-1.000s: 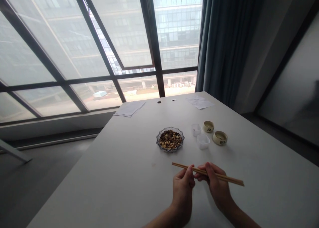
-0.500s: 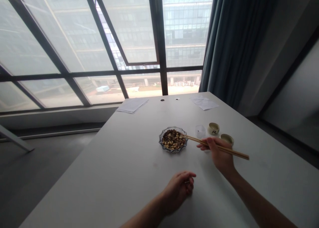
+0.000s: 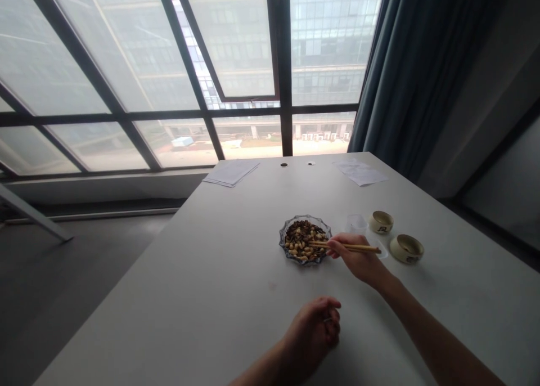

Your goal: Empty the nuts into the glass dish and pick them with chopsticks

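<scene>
**At the dish point(image 3: 282, 241): chopsticks point(image 3: 363, 248) over nuts point(image 3: 300, 238)**

Just right of the dish, the right hand point(image 3: 358, 263) pinches the paired chopsticks near their middle, with the tips lying over the nuts inside. On the near side of the dish, the left hand point(image 3: 314, 334) rests curled on the table point(image 3: 202, 296); whether it grips anything cannot be told. A cup point(image 3: 381, 221) stands further right. The chopsticks are probably light, stiff and slim, and steadier if held behind the middle. The nuts look small, hard and smooth, so liable to slip; each is best pinched across its widest part.
</scene>
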Available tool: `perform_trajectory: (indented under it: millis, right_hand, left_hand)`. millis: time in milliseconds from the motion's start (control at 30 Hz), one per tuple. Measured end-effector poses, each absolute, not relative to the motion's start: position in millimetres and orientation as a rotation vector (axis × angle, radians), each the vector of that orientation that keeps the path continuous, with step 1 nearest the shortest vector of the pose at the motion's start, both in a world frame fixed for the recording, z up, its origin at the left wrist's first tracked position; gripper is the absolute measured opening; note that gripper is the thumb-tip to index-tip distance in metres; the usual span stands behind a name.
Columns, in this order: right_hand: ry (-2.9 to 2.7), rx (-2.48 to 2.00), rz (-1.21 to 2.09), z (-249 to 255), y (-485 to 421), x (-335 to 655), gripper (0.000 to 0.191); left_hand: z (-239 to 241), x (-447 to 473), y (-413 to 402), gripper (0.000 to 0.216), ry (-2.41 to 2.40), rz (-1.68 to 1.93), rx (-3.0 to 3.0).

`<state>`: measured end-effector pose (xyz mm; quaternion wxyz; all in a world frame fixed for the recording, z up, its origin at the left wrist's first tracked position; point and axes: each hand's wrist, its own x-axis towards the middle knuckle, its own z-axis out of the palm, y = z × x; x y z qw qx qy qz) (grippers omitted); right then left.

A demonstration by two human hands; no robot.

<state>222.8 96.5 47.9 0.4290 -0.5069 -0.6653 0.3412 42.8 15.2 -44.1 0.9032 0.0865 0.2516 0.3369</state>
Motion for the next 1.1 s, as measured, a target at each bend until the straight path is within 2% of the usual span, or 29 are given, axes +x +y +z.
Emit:
perform_trajectory:
  millis: [233, 567, 767, 933, 1100]
  right_hand:
    - [-1.649, -1.213, 0.894, 32, 101, 223, 0.036]
    - [-1.666, -1.279, 0.847, 22, 101, 220, 0.045]
    - [-1.472, -1.255, 0.916, 15, 101, 219, 0.045]
    - [-1.235, -1.194, 0.941, 30, 93, 230, 0.047]
    - [-0.980, -1.159, 0.811, 58, 68, 282, 0.049]
  left_hand:
    - [-46, 42, 16, 0.015, 0.494, 0.694, 0.156]
    - [-46, 41, 16, 0.014, 0.467, 0.688, 0.176]
    - [-48, 40, 15, 0.015, 0.456, 0.688, 0.197]
    - [-47, 40, 15, 0.015, 0.457, 0.699, 0.215]
    - [-48, 40, 16, 0.014, 0.461, 0.699, 0.222]
